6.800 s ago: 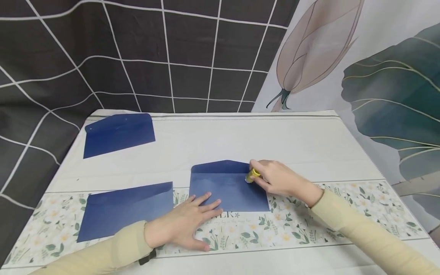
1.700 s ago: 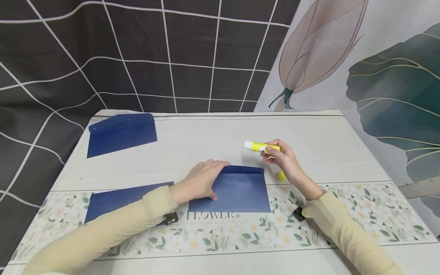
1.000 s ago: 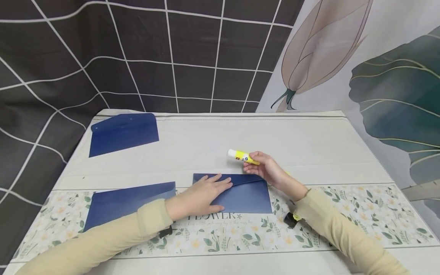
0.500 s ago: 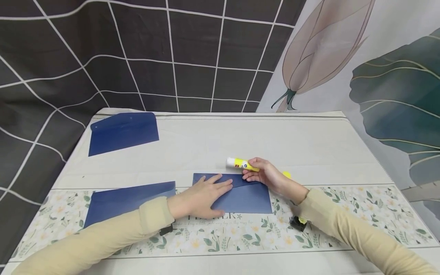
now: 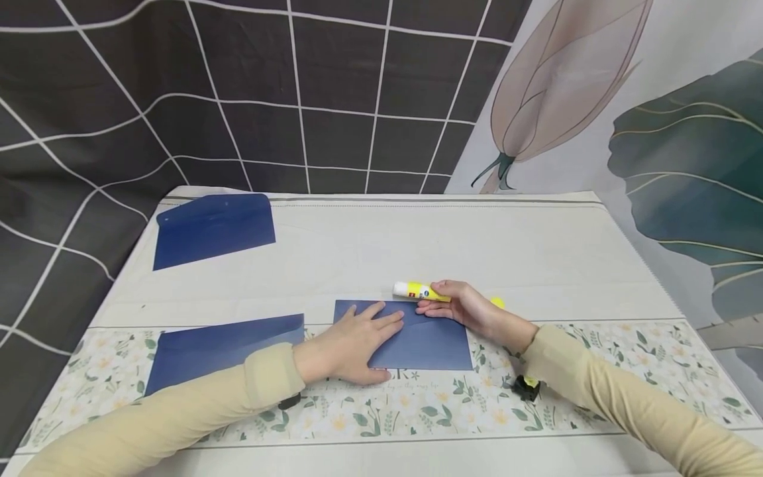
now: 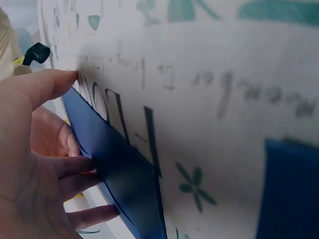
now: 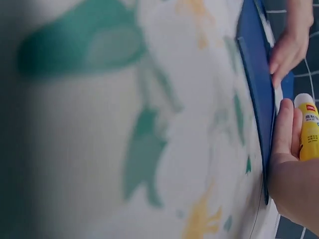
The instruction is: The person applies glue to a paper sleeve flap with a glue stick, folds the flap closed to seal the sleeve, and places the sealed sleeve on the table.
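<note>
A blue envelope (image 5: pixel 426 344) lies on the table before me, its flap (image 5: pixel 438 311) folded down. My left hand (image 5: pixel 360 341) rests on its left half with spread fingers; in the left wrist view the fingertips (image 6: pixel 102 215) meet the flap. My right hand (image 5: pixel 467 308) holds a yellow and white glue stick (image 5: pixel 412 291) between thumb and fingers, its white end pointing left. The other fingers of that hand press on the flap's right side. In the right wrist view the glue stick (image 7: pixel 310 124) stands out from the palm, off the envelope (image 7: pixel 256 74).
A second blue envelope (image 5: pixel 220 348) lies at left, partly under my left sleeve. Another envelope (image 5: pixel 214 232) with its flap up lies at the back left. The yellow cap (image 5: pixel 497 303) sits right behind my right wrist. A flowered cloth (image 5: pixel 566 258) covers the table.
Earlier the flap was up and the right hand worked the glue stick over the envelope. The flap was then folded down; both hands came to press on it, the right hand lowering slightly.
</note>
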A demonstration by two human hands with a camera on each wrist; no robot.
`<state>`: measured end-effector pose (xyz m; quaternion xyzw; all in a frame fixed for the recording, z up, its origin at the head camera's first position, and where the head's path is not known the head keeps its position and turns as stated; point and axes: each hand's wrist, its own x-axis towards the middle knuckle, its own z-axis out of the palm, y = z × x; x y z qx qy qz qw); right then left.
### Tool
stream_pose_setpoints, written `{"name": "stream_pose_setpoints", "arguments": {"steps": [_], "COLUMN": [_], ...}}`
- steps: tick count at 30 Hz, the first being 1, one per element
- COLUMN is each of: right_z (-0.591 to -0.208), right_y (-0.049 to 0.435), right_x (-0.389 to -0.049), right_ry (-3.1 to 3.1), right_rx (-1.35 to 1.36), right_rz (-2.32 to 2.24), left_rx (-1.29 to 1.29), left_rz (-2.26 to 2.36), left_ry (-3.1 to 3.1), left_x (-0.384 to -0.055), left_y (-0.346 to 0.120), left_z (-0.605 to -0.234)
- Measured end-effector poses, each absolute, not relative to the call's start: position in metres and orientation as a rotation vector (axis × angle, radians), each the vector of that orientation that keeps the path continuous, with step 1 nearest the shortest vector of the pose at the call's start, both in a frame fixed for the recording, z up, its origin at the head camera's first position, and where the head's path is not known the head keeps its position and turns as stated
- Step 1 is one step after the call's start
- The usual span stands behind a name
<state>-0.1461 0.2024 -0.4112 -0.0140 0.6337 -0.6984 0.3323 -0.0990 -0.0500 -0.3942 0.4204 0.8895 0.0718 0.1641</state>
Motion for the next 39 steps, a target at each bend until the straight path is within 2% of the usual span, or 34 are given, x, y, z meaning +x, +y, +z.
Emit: {"name": "stream_pose_setpoints", "arguments": {"steps": [15, 39], "right_z": [-0.408, -0.410], "right_y": [0.193, 0.199], "right_x": [-0.138, -0.135], "right_ry": [1.889, 1.863], "right_rx": [-0.104, -0.082], "right_rz": [-1.673, -1.738], "left_rx": [1.196, 0.870], "left_rz": [0.075, 0.315], "left_ry": [2.626, 2.578], "left_x": [-0.092, -0.079], "left_y": [-0.033, -0.070], "left_z": [-0.396, -0.398]}}
